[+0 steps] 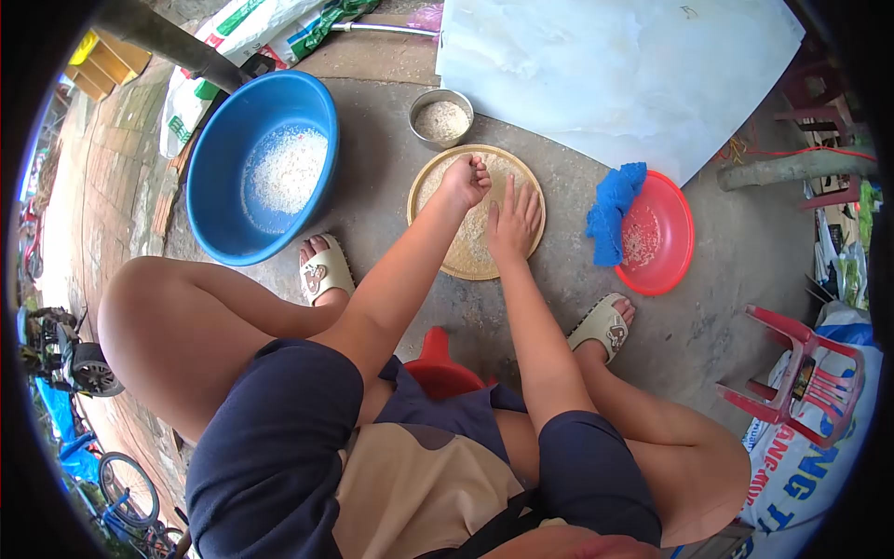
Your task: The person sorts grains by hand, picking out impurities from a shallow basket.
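A round, shallow woven tray (416,210) lies on the floor between my feet, with pale rice-like grains (466,244) spread over it. Above its upper middle, my left hand (467,180) is closed with the fingers curled in; whatever they may hold is hidden. My right hand (515,219) lies flat over the tray's right side, fingers stretched out and apart, touching or just above the grains. Just beyond the tray stands a small metal bowl (441,119) with more grains in it.
On the left is a big blue basin (207,177) with white grains. To the right, a red basin (684,224) holds some grains, a blue cloth (615,212) over its edge. A white sheet (615,74) lies beyond; a red plastic chair (801,373) stands far right.
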### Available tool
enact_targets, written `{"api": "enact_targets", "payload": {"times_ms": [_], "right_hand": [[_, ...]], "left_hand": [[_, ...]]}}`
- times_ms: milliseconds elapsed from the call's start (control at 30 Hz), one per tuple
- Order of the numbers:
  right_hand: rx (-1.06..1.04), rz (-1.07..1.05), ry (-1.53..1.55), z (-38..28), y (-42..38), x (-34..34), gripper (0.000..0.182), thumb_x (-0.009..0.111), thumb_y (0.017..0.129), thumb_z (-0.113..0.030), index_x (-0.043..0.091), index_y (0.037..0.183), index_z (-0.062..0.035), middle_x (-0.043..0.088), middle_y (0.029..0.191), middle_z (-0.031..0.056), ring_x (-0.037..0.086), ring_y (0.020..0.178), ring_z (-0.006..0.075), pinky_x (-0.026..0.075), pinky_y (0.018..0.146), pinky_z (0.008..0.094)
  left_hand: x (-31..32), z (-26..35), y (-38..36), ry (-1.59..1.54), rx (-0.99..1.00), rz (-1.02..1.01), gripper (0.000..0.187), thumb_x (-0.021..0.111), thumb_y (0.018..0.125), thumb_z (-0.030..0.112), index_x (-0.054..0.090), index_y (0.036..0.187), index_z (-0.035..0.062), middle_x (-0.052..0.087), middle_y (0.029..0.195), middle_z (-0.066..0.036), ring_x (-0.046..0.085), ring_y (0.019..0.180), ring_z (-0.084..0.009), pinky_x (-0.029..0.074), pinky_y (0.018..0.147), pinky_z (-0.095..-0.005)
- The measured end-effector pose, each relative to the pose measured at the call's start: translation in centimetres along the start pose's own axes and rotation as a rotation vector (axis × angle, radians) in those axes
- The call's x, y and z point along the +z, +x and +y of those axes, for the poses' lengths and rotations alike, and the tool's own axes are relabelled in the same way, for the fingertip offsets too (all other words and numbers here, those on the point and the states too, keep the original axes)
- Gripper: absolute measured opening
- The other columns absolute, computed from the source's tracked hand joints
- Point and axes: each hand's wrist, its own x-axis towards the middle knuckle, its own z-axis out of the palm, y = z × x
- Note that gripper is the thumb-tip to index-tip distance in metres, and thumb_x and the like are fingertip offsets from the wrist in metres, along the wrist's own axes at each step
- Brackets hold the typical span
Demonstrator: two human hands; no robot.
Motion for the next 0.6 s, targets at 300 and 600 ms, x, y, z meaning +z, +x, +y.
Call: {"api": "enact_targets", "payload": {"times_ms": [300,600], "right_hand": [[0.000,-0.108,-0.162,0.4,-1.5,1.7,0.053,0.043,0.089,-0.031,0.030,0.138,-0.0163,0.020,0.145,0.0157,0.016,0.133,0.0375,0.011,0.107,0.0510],[0.022,-0.115,-0.194,0.1,-1.4,1.9,0.052,0.042,0.090,-0.032,0.030,0.138,-0.0170,0.017,0.147,0.0137,0.012,0.135,0.0369,0.008,0.108,0.0497]], "left_hand": [[1.7,3.1,-1.4,0.198,-0.020,-0.019,0.027,0.036,0.093,0.019,0.036,0.066,0.0139,0.025,0.051,0.006,0.021,0.042,-0.0078,0.019,0.037,-0.0224],[5.5,6.5,-2.0,0.867,0.598,0.267,0.045,0.050,0.087,0.021,0.042,0.127,0.0016,0.055,0.114,-0.017,0.055,0.103,-0.0267,0.041,0.090,-0.0327]]}}
